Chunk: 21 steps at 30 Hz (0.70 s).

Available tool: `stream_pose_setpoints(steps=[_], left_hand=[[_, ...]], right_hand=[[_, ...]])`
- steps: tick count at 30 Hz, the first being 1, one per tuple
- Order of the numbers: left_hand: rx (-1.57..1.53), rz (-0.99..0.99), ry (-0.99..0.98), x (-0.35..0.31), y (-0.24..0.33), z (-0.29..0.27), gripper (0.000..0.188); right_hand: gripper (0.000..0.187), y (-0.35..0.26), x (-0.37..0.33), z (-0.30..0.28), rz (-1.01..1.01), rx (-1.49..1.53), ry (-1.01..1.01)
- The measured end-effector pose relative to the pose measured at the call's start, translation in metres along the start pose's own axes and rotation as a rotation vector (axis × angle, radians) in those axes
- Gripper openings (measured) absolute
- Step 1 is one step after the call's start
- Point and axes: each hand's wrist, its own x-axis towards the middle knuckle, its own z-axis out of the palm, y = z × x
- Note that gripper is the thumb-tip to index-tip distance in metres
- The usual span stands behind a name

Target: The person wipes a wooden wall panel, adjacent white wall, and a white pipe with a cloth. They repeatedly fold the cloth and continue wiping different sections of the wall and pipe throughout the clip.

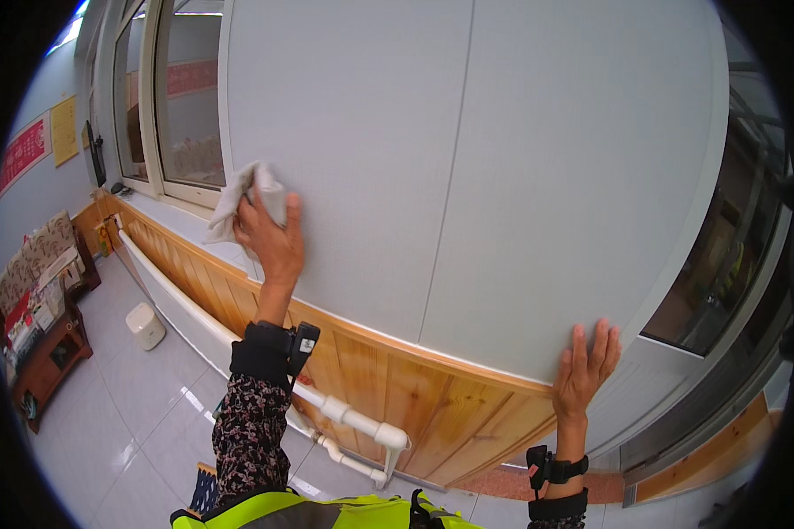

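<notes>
A pale grey cloth (pixel 249 201) is bunched under the fingers of my left hand (pixel 272 242), which presses it to the left edge of a light grey wall panel (pixel 353 159), beside the window frame. My right hand (pixel 584 361) rests low on the panel's right side, its fingers stretched upward against the surface and nothing in it. Dark straps with small devices circle both wrists.
Wooden wainscot (pixel 362 379) runs under the panel, with a white pipe (pixel 362 421) before it. A sliding window (pixel 181 106) stands left, a glazed door (pixel 723 229) right. A white bin (pixel 145 325) and a wooden table (pixel 57 353) are on the tiled floor.
</notes>
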Motion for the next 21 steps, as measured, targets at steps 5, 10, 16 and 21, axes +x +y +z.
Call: stream_pose_setpoints(steps=[5, 10, 16, 21], left_hand=[[-0.338, -0.247, 0.051, 0.0, -0.003, 0.011, 0.07], [-0.33, -0.017, 0.045, -0.021, 0.032, 0.012, 0.066], [-0.226, 0.255, -0.146, -0.059, 0.093, 0.008, 0.075], [-0.204, 0.449, -0.542, -0.096, 0.129, -0.01, 0.079]], right_hand=[[0.031, 0.0, -0.001, 0.004, -0.026, -0.122, 0.027], [0.032, -0.001, -0.001, 0.005, -0.01, -0.103, 0.023], [0.032, 0.0, -0.001, 0.006, 0.015, -0.079, 0.031], [0.03, 0.002, 0.0, 0.007, 0.014, -0.069, 0.032]])
